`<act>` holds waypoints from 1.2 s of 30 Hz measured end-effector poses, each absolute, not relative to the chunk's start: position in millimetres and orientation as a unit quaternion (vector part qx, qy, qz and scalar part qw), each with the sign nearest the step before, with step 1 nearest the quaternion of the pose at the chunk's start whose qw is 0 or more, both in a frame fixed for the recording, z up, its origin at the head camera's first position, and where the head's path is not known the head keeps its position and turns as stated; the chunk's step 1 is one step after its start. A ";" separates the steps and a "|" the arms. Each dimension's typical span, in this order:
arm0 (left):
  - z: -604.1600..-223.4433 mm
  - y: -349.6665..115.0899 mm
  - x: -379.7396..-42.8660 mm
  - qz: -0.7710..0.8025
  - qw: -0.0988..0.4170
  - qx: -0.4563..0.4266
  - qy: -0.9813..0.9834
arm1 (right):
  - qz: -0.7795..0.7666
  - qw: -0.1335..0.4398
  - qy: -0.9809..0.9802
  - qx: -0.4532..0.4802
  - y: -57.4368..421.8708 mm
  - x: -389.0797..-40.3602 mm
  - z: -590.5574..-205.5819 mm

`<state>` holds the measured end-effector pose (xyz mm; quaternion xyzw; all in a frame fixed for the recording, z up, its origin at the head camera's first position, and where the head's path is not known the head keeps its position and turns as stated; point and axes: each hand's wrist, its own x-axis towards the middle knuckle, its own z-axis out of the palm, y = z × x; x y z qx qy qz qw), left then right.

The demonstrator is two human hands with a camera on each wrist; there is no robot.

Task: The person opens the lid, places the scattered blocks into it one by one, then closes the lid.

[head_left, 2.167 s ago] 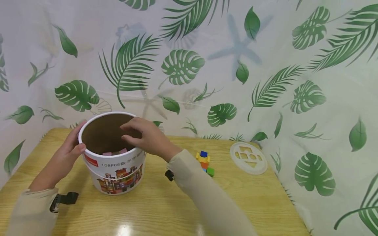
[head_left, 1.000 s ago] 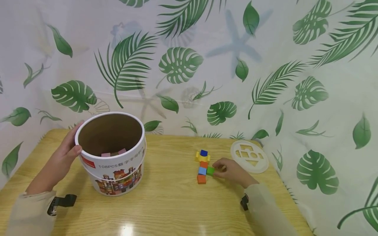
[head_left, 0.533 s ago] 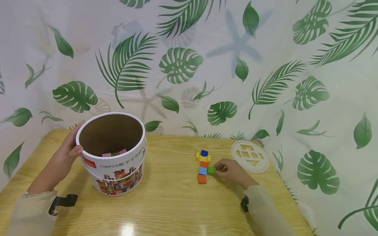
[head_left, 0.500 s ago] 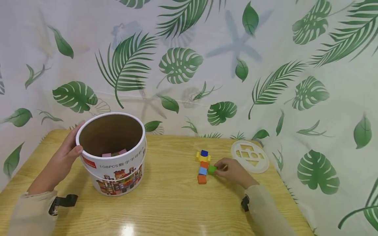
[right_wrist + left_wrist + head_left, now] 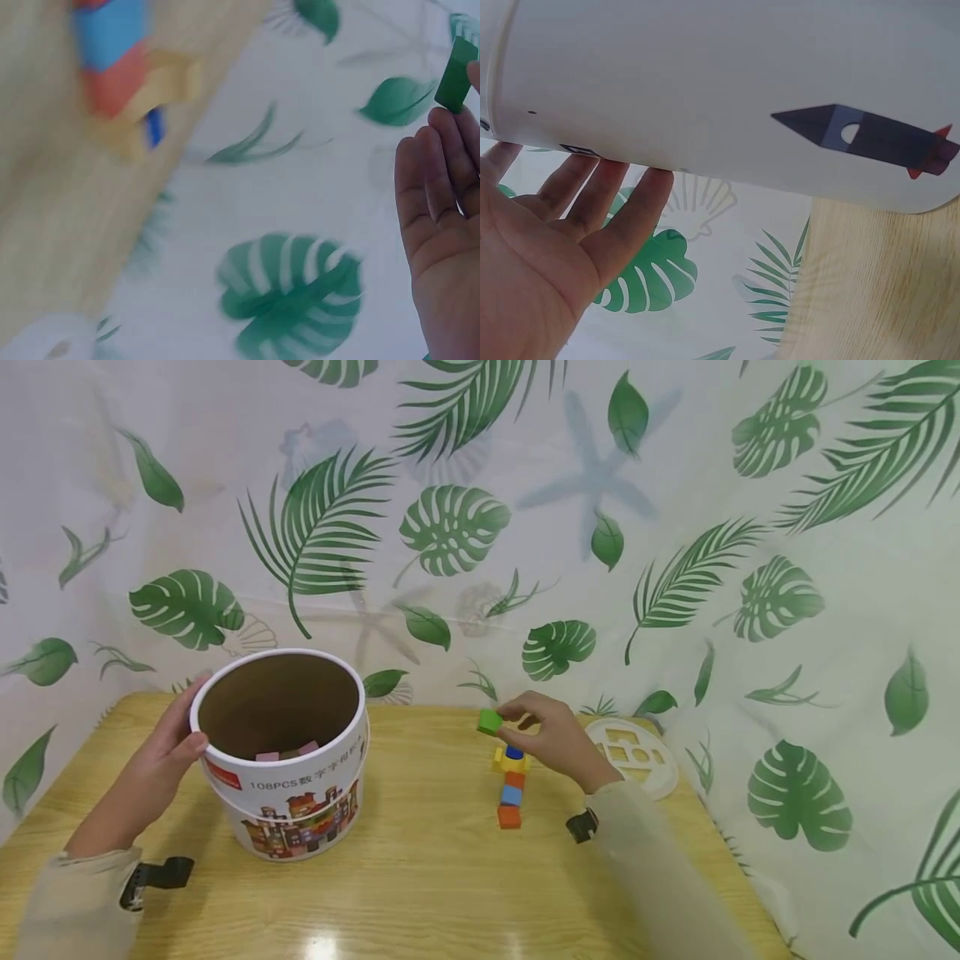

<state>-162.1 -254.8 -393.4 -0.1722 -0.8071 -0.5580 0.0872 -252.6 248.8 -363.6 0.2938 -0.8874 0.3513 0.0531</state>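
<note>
My left hand [image 5: 153, 772] rests on the left side of a white printed bucket [image 5: 300, 810], its thumb near the rim. In the left wrist view, fairly straight fingers [image 5: 634, 217] touch the bucket's wall. My right hand [image 5: 551, 735] pinches a green block [image 5: 489, 722] between thumb and fingertips, held up above the table. Just below it stands a column of blocks: a blue block [image 5: 513, 752] at the yellow block [image 5: 510, 764], then an orange block [image 5: 514, 780], a light blue block [image 5: 512, 796] and a red-orange block [image 5: 509, 817]. The right wrist view shows the green block raised too.
Pink blocks [image 5: 307, 748] lie inside the bucket. A round translucent lid with cutout shapes [image 5: 660, 768] lies at the table's right rear. Leaf-printed sheeting [image 5: 450, 443] rises behind and beside the wooden table [image 5: 420, 877].
My right hand first moved from the bucket to the green block beside the column. Since then it has lifted the block up and leftward. My left hand stays at the bucket.
</note>
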 end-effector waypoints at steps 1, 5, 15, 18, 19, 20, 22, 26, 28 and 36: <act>-393.6 -254.6 -161.4 -0.559 0.086 -0.171 -0.807 | 0.358 0.058 -0.880 0.307 239.0 -253.6 -359.5; -394.7 -254.0 -160.6 -0.556 0.088 -0.168 -0.809 | 0.369 0.089 -0.854 0.356 198.4 -255.9 -342.2; -396.8 -254.7 -162.5 -0.552 0.089 -0.166 -0.812 | 0.382 0.121 -0.796 0.452 108.1 -253.2 -301.7; -396.8 -254.5 -163.5 -0.552 0.091 -0.167 -0.812 | 0.380 0.111 -0.793 0.463 87.6 -249.5 -295.8; -397.0 -254.5 -163.8 -0.551 0.092 -0.167 -0.812 | 0.377 0.107 -0.793 0.467 81.4 -248.2 -294.8; -397.0 -254.4 -164.0 -0.550 0.092 -0.166 -0.813 | 0.373 0.105 -0.793 0.471 75.1 -247.0 -294.3; -397.2 -254.7 -164.4 -0.548 0.091 -0.164 -0.815 | 0.363 0.103 -0.795 0.476 63.3 -244.8 -294.4; -397.0 -255.1 -164.7 -0.546 0.091 -0.159 -0.818 | 0.348 0.086 -0.803 0.477 43.3 -240.7 -296.7; -396.9 -255.4 -164.9 -0.547 0.090 -0.159 -0.817 | 0.344 0.068 -0.810 0.470 35.2 -238.6 -297.8; -396.2 -257.5 -165.0 -0.541 0.093 -0.162 -0.820 | 0.331 0.000 -0.833 0.443 6.4 -233.5 -296.1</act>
